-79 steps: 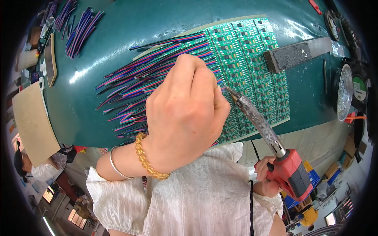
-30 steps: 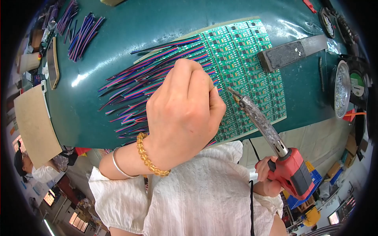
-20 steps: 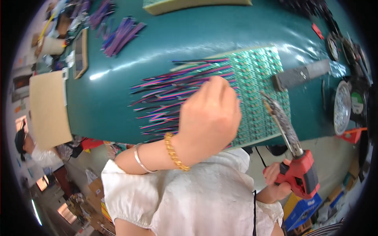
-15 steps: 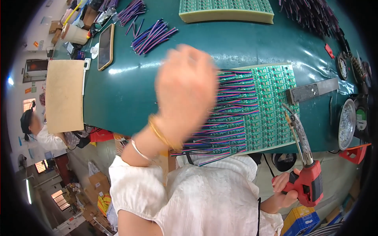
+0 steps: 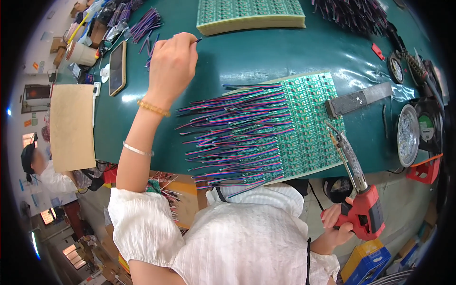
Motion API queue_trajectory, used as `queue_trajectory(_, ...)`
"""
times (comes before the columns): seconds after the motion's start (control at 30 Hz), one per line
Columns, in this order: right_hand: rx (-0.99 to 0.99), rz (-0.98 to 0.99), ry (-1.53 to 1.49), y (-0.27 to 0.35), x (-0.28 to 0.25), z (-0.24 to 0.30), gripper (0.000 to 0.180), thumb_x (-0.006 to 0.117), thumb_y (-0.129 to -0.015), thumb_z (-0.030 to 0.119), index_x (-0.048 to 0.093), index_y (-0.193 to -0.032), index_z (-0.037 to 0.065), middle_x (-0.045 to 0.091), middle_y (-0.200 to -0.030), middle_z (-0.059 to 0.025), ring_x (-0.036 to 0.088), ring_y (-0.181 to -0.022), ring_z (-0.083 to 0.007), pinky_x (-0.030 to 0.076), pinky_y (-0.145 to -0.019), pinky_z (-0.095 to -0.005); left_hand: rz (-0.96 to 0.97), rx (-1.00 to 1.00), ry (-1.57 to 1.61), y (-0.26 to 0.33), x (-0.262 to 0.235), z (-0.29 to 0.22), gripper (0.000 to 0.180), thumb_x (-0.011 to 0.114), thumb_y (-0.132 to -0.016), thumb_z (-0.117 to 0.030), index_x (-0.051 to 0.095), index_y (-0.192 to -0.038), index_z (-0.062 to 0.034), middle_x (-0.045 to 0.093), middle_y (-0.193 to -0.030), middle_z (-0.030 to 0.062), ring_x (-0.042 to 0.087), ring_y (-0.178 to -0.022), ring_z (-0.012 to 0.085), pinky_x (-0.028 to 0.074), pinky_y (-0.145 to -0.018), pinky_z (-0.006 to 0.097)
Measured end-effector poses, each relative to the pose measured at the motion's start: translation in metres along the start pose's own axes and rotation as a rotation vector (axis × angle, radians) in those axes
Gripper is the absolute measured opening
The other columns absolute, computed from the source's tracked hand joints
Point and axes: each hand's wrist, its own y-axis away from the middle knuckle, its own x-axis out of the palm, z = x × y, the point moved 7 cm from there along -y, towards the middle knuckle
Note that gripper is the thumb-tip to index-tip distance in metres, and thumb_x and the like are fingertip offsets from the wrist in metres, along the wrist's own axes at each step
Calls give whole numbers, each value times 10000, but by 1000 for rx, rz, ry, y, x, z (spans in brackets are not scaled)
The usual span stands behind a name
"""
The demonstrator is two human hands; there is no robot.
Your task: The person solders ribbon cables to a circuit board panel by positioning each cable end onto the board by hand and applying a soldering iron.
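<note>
Above the table (image 5: 111, 137), my left hand (image 5: 173, 64) pinches a wire (image 5: 198, 40), right hand (image 5: 337, 223) grips soldering iron (image 5: 369, 213); likely wire-fetching; next, align at circuit boards (image 5: 311, 118).

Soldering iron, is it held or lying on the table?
Held: the right hand grips the soldering iron by its red handle.

A glossy dark-green tabletop (image 5: 114, 142) bears a wired green circuit-board sheet (image 5: 306, 118) at centre, a thick green board stack (image 5: 251, 23) at top centre, and a tan-edged black phone (image 5: 118, 69) upper left.
</note>
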Motion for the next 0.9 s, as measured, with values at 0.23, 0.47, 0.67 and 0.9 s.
queue_trajectory(0.23,81,-37,-8,0,1,0,811,600,-886,595,413,-1305,-74,472,-513,-16,439,-401,-136,378,-423,-281,85,-376,784,17,-52,-93,33,637,-869,9,620,-895,-3,569,-743,65,504,-585,131,408,-512,254)
queue_trajectory(0.47,104,-35,-7,2,-3,-4,798,603,-878,615,428,-1299,-40,483,-515,-10,441,-397,-135,380,-419,-283,259,-286,802,37,-51,-163,126,678,-798,41,600,-888,1,541,-885,134,593,-726,286,490,-606,381)
queue_trajectory(0.67,95,-44,-3,3,-9,-6,803,594,-876,627,427,-1294,-37,481,-510,-7,434,-382,-135,374,-406,-282,296,-352,847,38,-37,-165,102,662,-824,40,585,-888,17,522,-894,151,581,-749,304,485,-624,376)
queue_trajectory(0.9,84,-14,-32,-2,-7,-7,800,578,-885,626,419,-1286,-47,484,-508,-8,434,-377,-132,371,-398,-276,292,-414,798,36,-37,-162,133,669,-804,49,572,-885,5,537,-884,142,586,-758,312,483,-624,376)
